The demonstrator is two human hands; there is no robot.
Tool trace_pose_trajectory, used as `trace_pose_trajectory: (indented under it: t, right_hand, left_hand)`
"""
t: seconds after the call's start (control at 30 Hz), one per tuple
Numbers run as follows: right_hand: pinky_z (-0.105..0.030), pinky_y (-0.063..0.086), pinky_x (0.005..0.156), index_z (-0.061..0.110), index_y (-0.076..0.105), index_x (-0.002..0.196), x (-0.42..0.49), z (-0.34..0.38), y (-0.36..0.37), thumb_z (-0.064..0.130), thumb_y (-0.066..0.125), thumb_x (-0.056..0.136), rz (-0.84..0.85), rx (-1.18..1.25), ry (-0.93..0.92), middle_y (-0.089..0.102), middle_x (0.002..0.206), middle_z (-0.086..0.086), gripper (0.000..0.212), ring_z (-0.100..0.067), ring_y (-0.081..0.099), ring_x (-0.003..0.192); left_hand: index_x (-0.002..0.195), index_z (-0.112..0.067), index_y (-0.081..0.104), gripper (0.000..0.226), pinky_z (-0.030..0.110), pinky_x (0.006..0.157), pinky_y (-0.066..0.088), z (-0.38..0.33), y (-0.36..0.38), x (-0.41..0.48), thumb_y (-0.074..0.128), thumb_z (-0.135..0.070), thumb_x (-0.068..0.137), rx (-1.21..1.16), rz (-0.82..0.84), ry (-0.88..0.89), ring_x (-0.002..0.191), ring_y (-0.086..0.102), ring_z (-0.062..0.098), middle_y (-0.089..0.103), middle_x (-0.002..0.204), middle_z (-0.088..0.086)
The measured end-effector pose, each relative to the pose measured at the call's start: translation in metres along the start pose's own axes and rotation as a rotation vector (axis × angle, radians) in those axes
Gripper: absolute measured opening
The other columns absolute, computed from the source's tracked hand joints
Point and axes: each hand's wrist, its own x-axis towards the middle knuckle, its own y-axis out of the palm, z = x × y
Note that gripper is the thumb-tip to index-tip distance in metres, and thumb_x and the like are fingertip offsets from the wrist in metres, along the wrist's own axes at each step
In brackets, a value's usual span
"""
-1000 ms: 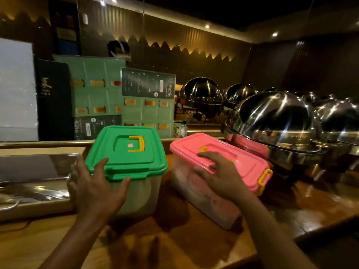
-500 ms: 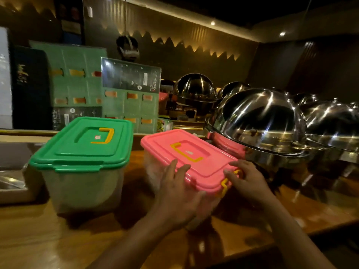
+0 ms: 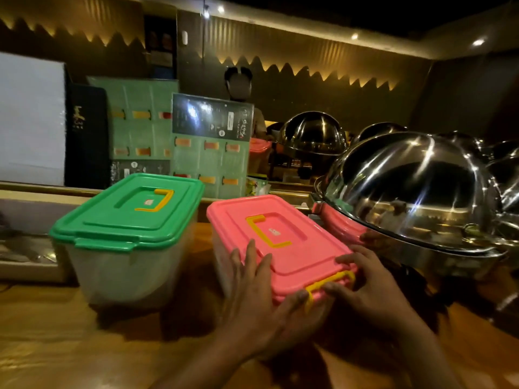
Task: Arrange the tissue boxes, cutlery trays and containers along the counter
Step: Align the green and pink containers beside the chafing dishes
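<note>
Pink-lidded container (image 3: pixel 280 237), one of two, clasped by left hand (image 3: pixel 252 299) and right hand (image 3: pixel 370 290); green-lidded container (image 3: pixel 126 217) alongside.

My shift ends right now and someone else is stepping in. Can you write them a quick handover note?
Left hand: fingers flat on the lid of the pink container, thumb at its near rim.
Right hand: grips the near right corner by the yellow latch.
Both containers stand on the counter, lids on: green container left, pink beside it, close to the chafing dish.
Done: green one looks placed.
Left: settle and release the pink one; tissue boxes and cutlery trays are not clearly in view.
</note>
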Motion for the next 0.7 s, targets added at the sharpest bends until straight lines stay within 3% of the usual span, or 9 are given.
trace_pose_trajectory:
  t: [0.07, 0.1, 0.2, 0.27, 0.33, 0.4, 0.5, 0.7]
  right_hand:
    - [-0.016, 0.038, 0.093, 0.04, 0.061, 0.108, -0.006, 0.009, 0.015, 0.083, 0.071, 0.051, -0.097, 0.005, -0.041, 0.035, 0.135, 0.018, 0.072, -0.001, 0.038, 0.121]
    - [-0.017, 0.039, 0.093, 0.04, 0.06, 0.107, -0.009, 0.013, 0.024, 0.086, 0.07, 0.05, -0.14, 0.016, -0.054, 0.036, 0.132, 0.018, 0.074, -0.002, 0.04, 0.119]
    - [-0.033, 0.046, 0.099, 0.04, 0.058, 0.106, -0.013, 0.021, 0.048, 0.088, 0.069, 0.05, -0.244, 0.01, -0.041, 0.035, 0.132, 0.014, 0.075, -0.011, 0.044, 0.122]
    - [-0.042, 0.049, 0.099, 0.04, 0.056, 0.107, -0.013, 0.027, 0.061, 0.092, 0.064, 0.049, -0.292, -0.012, -0.001, 0.033, 0.139, 0.009, 0.078, -0.018, 0.044, 0.125]
    - [-0.046, 0.049, 0.098, 0.04, 0.056, 0.108, -0.014, 0.034, 0.072, 0.096, 0.058, 0.05, -0.345, -0.048, 0.029, 0.032, 0.144, 0.002, 0.081, -0.023, 0.045, 0.127]
    - [-0.047, 0.047, 0.1, 0.039, 0.056, 0.11, -0.014, 0.04, 0.082, 0.098, 0.053, 0.052, -0.394, -0.094, 0.037, 0.034, 0.146, -0.002, 0.082, -0.026, 0.044, 0.128]
    - [-0.049, 0.044, 0.103, 0.041, 0.052, 0.112, -0.01, 0.044, 0.089, 0.097, 0.052, 0.054, -0.407, -0.151, 0.078, 0.032, 0.147, -0.003, 0.08, -0.028, 0.041, 0.13]
    - [-0.047, 0.04, 0.105, 0.041, 0.055, 0.11, 0.002, 0.043, 0.091, 0.097, 0.051, 0.051, -0.427, -0.145, 0.115, 0.033, 0.147, -0.002, 0.082, -0.026, 0.037, 0.133]
  left_hand:
    - [0.16, -0.028, 0.01, 0.125, 0.043, 0.126, -0.001, 0.014, -0.006, 0.006, 0.021, -0.101, 0.06, -0.067, -0.034, 0.006, 0.148, -0.033, 0.015, -0.03, 0.163, -0.009]
    - [0.16, -0.028, 0.009, 0.127, 0.043, 0.126, 0.0, 0.021, -0.01, 0.009, 0.026, -0.102, 0.059, -0.113, -0.056, 0.005, 0.149, -0.032, 0.012, -0.03, 0.164, -0.009]
    - [0.161, -0.028, 0.006, 0.132, 0.036, 0.126, 0.005, 0.04, -0.015, 0.019, 0.049, -0.098, 0.058, -0.26, -0.13, -0.003, 0.153, -0.018, 0.006, -0.018, 0.168, -0.009]
    - [0.159, -0.032, 0.016, 0.122, 0.042, 0.125, 0.02, 0.049, -0.016, 0.029, 0.071, -0.083, 0.063, -0.388, -0.166, 0.02, 0.156, 0.01, 0.012, 0.01, 0.17, -0.005]
    - [0.151, -0.039, 0.032, 0.106, 0.05, 0.114, 0.039, 0.054, -0.017, 0.04, 0.088, -0.062, 0.064, -0.575, -0.174, 0.051, 0.142, 0.044, 0.015, 0.044, 0.154, -0.006]
    - [0.144, -0.039, 0.041, 0.1, 0.052, 0.105, 0.047, 0.06, -0.019, 0.051, 0.095, -0.05, 0.061, -0.689, -0.159, 0.059, 0.131, 0.057, 0.017, 0.058, 0.142, -0.006]
    - [0.143, -0.036, 0.043, 0.099, 0.057, 0.103, 0.049, 0.072, -0.02, 0.069, 0.097, -0.045, 0.06, -0.706, -0.115, 0.062, 0.128, 0.06, 0.022, 0.062, 0.138, -0.003]
    - [0.144, -0.037, 0.042, 0.101, 0.051, 0.104, 0.049, 0.077, -0.024, 0.09, 0.093, -0.056, 0.059, -0.557, -0.119, 0.121, 0.129, 0.058, 0.015, 0.058, 0.139, -0.008]
